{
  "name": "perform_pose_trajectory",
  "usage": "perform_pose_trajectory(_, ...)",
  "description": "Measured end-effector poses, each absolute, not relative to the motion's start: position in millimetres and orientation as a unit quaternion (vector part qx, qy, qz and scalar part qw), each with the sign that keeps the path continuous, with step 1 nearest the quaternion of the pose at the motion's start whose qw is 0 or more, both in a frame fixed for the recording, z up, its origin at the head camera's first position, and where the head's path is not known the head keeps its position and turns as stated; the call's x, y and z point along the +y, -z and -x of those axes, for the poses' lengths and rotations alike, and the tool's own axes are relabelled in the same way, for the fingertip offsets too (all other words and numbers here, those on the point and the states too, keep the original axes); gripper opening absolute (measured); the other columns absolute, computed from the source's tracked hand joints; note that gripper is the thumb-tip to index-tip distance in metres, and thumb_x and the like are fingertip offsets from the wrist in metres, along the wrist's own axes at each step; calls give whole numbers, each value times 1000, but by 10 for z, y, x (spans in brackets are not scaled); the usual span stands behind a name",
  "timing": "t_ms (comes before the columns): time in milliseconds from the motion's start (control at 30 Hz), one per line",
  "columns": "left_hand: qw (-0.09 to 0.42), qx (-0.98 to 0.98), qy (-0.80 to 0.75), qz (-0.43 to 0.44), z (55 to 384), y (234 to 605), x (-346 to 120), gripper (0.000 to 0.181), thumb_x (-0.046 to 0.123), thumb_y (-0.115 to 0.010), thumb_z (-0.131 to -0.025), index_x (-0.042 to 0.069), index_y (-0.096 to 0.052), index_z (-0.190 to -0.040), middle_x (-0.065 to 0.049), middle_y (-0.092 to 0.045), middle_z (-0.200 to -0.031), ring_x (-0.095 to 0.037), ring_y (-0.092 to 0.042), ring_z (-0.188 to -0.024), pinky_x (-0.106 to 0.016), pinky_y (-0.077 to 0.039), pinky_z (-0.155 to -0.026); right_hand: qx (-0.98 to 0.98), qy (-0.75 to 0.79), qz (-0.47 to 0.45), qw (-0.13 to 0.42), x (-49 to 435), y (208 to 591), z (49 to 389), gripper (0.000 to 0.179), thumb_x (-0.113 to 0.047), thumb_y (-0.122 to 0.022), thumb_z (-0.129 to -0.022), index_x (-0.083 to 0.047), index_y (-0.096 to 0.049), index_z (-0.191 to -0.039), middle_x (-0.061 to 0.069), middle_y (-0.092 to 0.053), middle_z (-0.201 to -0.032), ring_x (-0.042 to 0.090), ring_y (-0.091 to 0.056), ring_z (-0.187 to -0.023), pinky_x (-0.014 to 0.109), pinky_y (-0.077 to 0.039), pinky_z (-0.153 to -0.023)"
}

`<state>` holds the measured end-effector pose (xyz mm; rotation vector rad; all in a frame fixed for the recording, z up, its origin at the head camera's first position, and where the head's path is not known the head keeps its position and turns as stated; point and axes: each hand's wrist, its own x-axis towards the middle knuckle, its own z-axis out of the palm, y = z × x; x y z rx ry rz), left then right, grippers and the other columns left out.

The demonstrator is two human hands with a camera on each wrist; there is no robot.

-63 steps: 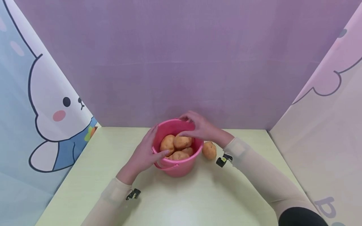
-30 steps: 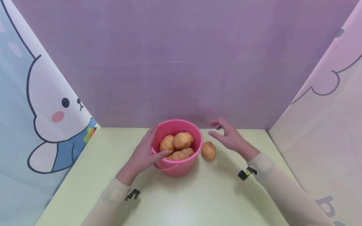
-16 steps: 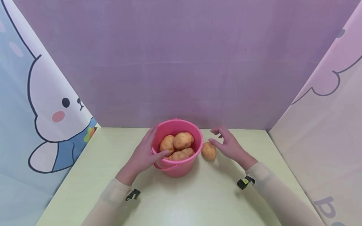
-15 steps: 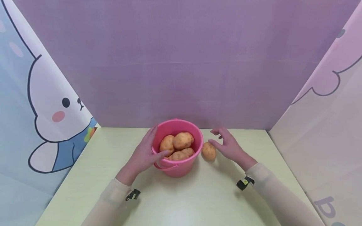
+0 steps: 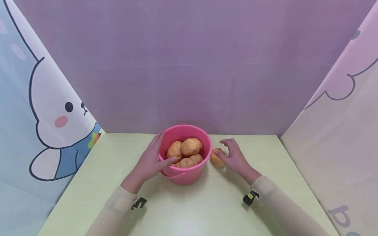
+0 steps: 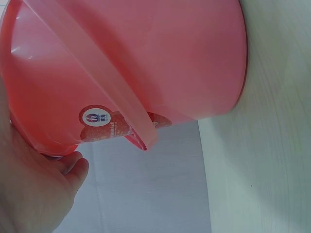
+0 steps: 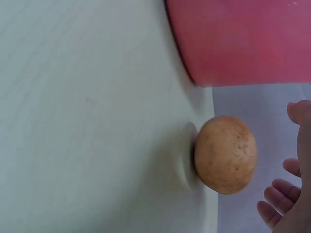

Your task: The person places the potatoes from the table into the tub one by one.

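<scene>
My left hand (image 5: 152,159) holds the left side of a pink bucket (image 5: 187,177), its thumb over the rim. In the left wrist view the fingertips (image 6: 77,170) curl by the rim. Several potatoes (image 5: 191,147) lie inside the bucket. A single potato (image 5: 217,160) sits on the table just right of the bucket; the right wrist view shows this loose potato (image 7: 226,154) whole. Just above it is my right hand (image 5: 235,159), thumb and fingers spread apart with nothing between them. In the right wrist view a gap shows between the fingers and the potato.
The pale wooden table (image 5: 189,209) ends at a purple back wall (image 5: 189,65). Printed side panels, one with a rabbit (image 5: 59,114), flank it on the left and right. The bucket's handle (image 6: 102,73) hangs down on the near side.
My right hand has left the bucket, moved right, then come down and nearer to the loose potato. An upper potato in the bucket shows fully now. My left hand has stayed at the rim.
</scene>
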<state>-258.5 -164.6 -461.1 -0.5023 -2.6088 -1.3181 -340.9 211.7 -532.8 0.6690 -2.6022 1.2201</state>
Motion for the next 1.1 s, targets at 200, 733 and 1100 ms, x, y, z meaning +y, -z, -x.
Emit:
perform_pose_trajectory(200,90,-876,442,171,2590,4611,-1650,111,39,-94,-90,32,-26,-177,4,-33,-176,-25,-43,-156,-61,-57,-108,-886,-410,-201,80,2073,5431,3404,69,-40,-84,-100,3,-58,-149,22,-55,-145,44,-55,-134,64,-54,-109)
perform_pose_trajectory(733,85,-875,446,169,2575,4602,-1650,111,39,-94,-90,33,-26,-177,6,-34,-175,-25,-43,-155,-60,-60,-105,-901,-410,-139,16,1944,5566,3397,89,-53,-86,-95,-11,-49,-164,18,-45,-159,40,-51,-143,67,-47,-118)
perform_pose_trajectory(1100,81,-879,441,163,2567,4590,-1662,113,58,-90,-89,33,-24,-177,7,-32,-176,-26,-41,-157,-61,-58,-106,-895,-429,-123,11,1886,5664,3398,88,-53,-88,-93,-13,-51,-163,16,-46,-154,36,-56,-135,60,-52,-114)
